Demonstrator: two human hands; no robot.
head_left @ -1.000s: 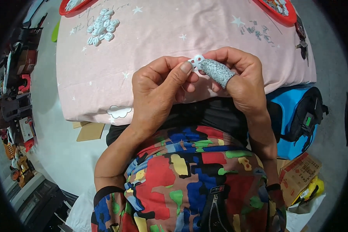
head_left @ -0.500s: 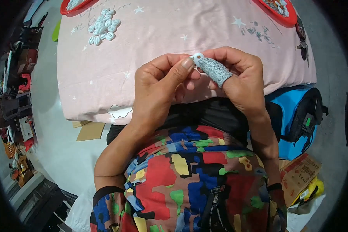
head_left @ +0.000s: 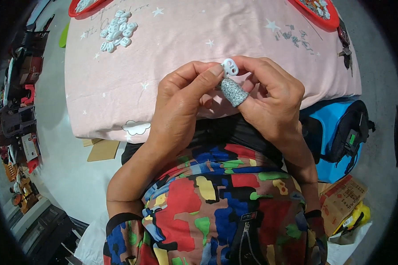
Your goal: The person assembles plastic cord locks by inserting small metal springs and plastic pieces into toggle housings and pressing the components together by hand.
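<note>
Over the near part of the table, my left hand [head_left: 183, 95] pinches a small white plastic piece [head_left: 230, 67] with holes in it between thumb and forefinger. My right hand [head_left: 272, 90] is curled beside it, its forefinger against the piece's right edge. A grey speckled finger cover [head_left: 234, 92] sits on my right thumb, just below the piece. Whether anything smaller is between the fingertips is hidden. At the far left lies a pile of similar white plastic pieces [head_left: 119, 30]. Several small grey metal pins [head_left: 292, 37] are scattered at the far right.
Pink star-patterned cloth [head_left: 110, 88] covers the table. Red trays [head_left: 334, 22] with small parts stand at both far corners. Pliers [head_left: 345, 39] lie at the right edge. A blue chair [head_left: 327, 132] with a black bag and a cardboard box [head_left: 345, 198] are on the right.
The white piece has turned and now shows its broad face with holes. My right thumb in its grey cover has swung down and left, and the right forefinger has shifted to the piece's edge.
</note>
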